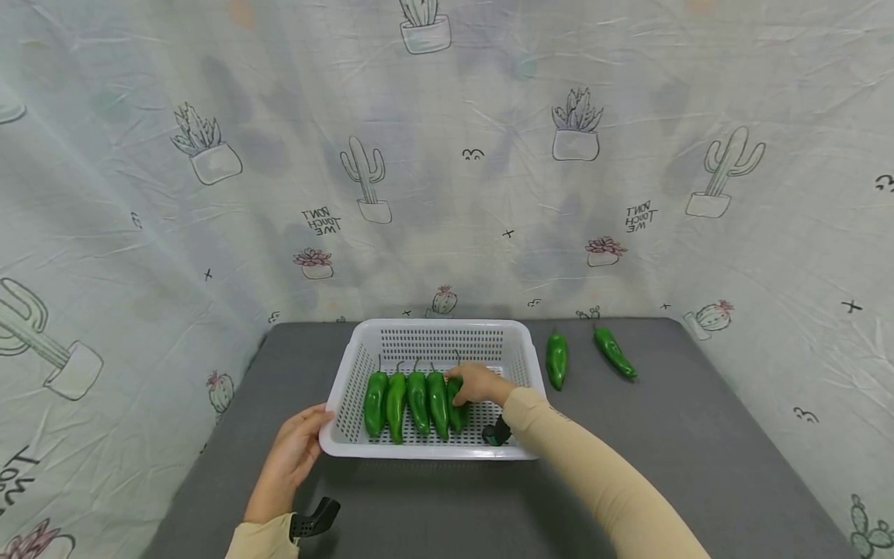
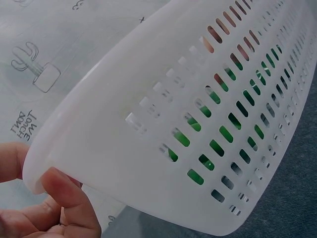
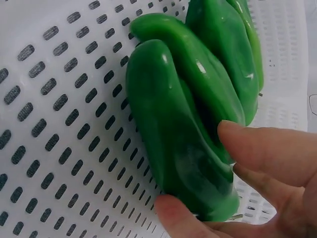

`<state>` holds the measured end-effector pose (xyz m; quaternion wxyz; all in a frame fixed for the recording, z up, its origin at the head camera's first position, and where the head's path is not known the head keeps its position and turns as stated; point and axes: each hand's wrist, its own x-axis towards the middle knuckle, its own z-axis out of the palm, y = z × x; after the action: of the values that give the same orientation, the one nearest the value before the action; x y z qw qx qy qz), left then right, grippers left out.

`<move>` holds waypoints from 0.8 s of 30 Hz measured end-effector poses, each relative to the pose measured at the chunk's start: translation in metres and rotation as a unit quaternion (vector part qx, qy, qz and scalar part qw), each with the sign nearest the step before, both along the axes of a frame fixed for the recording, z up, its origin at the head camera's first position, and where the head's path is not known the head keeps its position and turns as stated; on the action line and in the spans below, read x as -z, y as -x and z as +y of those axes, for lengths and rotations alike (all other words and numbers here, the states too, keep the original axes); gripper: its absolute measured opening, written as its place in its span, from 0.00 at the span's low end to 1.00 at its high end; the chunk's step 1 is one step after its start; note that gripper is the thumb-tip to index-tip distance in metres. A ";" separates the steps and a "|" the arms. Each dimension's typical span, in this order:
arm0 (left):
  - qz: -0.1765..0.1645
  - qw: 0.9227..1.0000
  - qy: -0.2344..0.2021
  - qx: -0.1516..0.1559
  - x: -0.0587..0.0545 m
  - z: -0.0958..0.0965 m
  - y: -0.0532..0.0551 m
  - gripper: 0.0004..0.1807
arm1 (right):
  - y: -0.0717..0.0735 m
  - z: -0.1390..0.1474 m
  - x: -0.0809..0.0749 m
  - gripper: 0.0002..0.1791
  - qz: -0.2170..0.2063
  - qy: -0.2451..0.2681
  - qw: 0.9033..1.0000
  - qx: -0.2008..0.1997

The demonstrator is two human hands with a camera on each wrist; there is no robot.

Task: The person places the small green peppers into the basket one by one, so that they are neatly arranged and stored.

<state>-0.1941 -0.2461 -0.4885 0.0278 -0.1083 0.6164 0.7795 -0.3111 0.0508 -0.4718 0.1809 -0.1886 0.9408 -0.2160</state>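
A white perforated plastic basket (image 1: 433, 451) holds a row of several green chili peppers (image 1: 396, 404), lying side by side with stems toward the far wall. At the basket's near left corner, my left hand (image 1: 296, 446) grips the rim (image 2: 47, 148) between thumb and fingers. My right hand (image 1: 482, 383) reaches inside and pinches the rightmost green chili pepper (image 1: 457, 415) near its stem end. In the right wrist view that pepper (image 3: 158, 114) lies against its neighbour, with thumb and fingers on either side of it.
On the grey tabletop (image 1: 670, 435), two more green chili peppers lie right of the basket: one upright in view (image 1: 556, 359), the other slanted (image 1: 615, 353). A cactus-print sheet (image 1: 447, 194) hangs behind and at both sides. Dark straps sit on both wrists.
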 end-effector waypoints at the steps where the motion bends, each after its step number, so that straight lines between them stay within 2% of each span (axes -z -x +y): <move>1: -0.001 1.000 0.000 0.000 0.000 0.000 0.000 0.27 | 0.000 0.000 0.000 0.33 -0.002 0.001 1.000 0.002; 10: -0.005 1.000 0.002 -0.004 0.000 0.000 0.000 0.25 | -0.004 0.000 -0.005 0.36 -0.012 0.005 1.000 0.019; 18: -0.003 1.000 -0.003 -0.003 0.001 -0.001 0.001 0.25 | -0.005 0.005 -0.006 0.37 -0.042 0.038 0.998 0.041; 24: -0.002 1.000 -0.004 -0.001 0.001 -0.002 0.001 0.26 | -0.002 0.012 -0.010 0.38 -0.012 0.028 0.999 0.033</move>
<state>-0.1947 -0.2480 -0.4900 0.0289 -0.1100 0.6134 0.7815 -0.3087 0.0627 -0.4616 0.1800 -0.1598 0.9378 -0.2502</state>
